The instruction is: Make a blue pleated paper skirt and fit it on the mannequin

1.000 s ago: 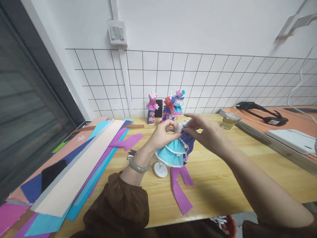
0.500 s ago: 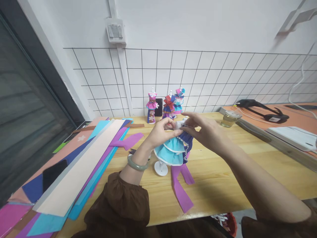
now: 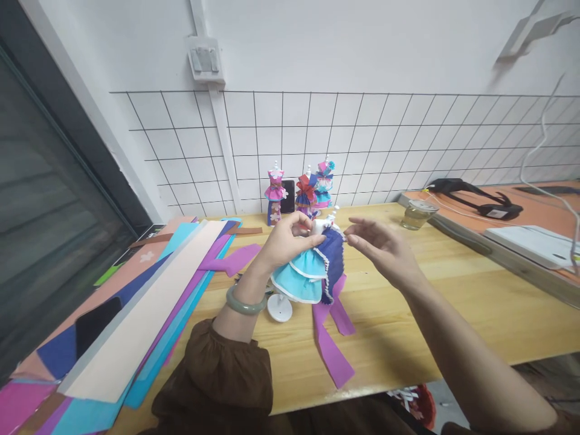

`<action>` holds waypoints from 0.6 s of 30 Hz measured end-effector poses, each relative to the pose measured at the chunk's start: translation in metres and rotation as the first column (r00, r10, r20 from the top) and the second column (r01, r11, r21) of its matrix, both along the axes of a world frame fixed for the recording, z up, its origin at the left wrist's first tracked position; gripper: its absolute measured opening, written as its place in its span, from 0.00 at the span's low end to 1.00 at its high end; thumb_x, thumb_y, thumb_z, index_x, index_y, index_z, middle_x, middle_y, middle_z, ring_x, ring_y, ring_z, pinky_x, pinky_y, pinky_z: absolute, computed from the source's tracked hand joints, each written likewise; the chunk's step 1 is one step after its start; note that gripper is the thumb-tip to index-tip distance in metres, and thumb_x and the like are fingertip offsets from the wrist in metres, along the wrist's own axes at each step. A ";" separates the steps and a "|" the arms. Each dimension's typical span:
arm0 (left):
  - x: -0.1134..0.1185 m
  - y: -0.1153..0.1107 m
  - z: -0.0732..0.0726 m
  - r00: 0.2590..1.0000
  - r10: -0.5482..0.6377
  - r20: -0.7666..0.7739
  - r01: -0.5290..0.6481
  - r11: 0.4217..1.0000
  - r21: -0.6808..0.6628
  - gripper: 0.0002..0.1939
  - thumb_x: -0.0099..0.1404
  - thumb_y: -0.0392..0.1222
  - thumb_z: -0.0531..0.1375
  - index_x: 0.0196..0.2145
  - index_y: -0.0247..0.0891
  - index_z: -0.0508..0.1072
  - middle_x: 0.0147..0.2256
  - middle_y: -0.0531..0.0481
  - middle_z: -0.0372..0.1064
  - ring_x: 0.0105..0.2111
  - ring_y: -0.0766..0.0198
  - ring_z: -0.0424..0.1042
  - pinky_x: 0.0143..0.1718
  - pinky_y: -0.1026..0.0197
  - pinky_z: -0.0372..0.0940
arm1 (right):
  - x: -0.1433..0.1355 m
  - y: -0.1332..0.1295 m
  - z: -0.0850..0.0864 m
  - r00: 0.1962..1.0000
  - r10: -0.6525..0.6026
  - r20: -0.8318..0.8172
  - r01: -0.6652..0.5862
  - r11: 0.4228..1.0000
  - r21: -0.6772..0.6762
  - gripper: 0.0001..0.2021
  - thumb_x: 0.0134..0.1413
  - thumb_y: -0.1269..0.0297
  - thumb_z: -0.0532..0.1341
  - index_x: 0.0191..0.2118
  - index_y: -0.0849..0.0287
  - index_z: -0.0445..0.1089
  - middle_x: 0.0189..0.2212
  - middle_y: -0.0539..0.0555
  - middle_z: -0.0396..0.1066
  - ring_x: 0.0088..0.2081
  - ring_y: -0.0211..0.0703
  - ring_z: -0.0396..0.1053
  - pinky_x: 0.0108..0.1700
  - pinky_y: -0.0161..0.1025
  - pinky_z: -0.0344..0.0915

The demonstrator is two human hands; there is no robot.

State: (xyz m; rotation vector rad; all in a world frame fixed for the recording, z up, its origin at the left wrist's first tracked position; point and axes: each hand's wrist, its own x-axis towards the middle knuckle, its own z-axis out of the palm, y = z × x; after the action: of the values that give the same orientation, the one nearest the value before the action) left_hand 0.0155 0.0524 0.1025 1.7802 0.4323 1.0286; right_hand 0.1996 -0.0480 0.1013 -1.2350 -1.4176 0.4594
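My left hand (image 3: pixel 290 241) grips a miniature dress form (image 3: pixel 322 226) at the waist, thumb pressed on the front. The form is tilted, its white round base (image 3: pixel 280 308) raised toward me. It wears a tiered light blue skirt (image 3: pixel 299 279) with white trim. A dark blue cloth piece (image 3: pixel 334 257) with a white zigzag edge hangs down its right side. My right hand (image 3: pixel 378 244) pinches at the upper right edge of that cloth, thumb and forefinger together, other fingers loosely curled. Beneath lie purple fabric strips (image 3: pixel 333 350) on the table.
Several dressed miniature forms (image 3: pixel 275 193) stand by the tiled wall, a dark phone (image 3: pixel 288 196) behind them. Layered fabric sheets (image 3: pixel 149 308) cover the left side, with a black phone (image 3: pixel 97 323) among them. A glass cup (image 3: pixel 419 214) and black headgear (image 3: pixel 475 198) are at right.
The dress form has turned and tipped, showing more dark blue cloth and swinging its base left. My right hand has drawn back to the right, from the bodice to the cloth's edge.
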 end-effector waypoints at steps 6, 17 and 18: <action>-0.005 -0.004 0.005 0.997 -0.043 -0.058 0.040 0.998 -0.052 0.17 0.50 0.45 0.66 0.30 0.36 0.62 0.31 0.53 0.64 0.31 0.68 0.66 0.32 0.65 0.62 | -0.003 0.009 -0.027 0.912 0.359 -0.199 -0.401 0.885 -0.238 0.20 0.49 0.56 0.63 0.47 0.57 0.66 0.45 0.58 0.72 0.43 0.46 0.70 0.47 0.48 0.67; -0.001 0.000 -0.001 0.998 -0.056 -0.035 0.052 0.993 -0.109 0.18 0.50 0.45 0.66 0.31 0.36 0.61 0.33 0.52 0.65 0.33 0.68 0.67 0.36 0.63 0.63 | -0.004 -0.002 -0.016 0.941 0.192 -0.280 -0.255 0.943 -0.212 0.13 0.45 0.56 0.66 0.34 0.58 0.71 0.28 0.50 0.73 0.27 0.38 0.69 0.30 0.35 0.67; 0.000 0.000 -0.001 0.997 -0.071 -0.025 0.068 0.990 -0.121 0.18 0.50 0.45 0.66 0.31 0.36 0.61 0.33 0.52 0.65 0.33 0.68 0.67 0.36 0.63 0.63 | -0.005 -0.005 -0.012 0.949 0.180 -0.259 -0.236 0.950 -0.205 0.12 0.45 0.56 0.65 0.34 0.58 0.71 0.28 0.50 0.73 0.27 0.38 0.69 0.30 0.35 0.67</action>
State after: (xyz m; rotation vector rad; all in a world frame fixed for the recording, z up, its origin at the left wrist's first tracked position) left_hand 0.0156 0.0524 0.1013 1.6928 0.4387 0.9100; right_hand 0.1948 -0.0525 0.0889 -1.1727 -1.3199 0.9141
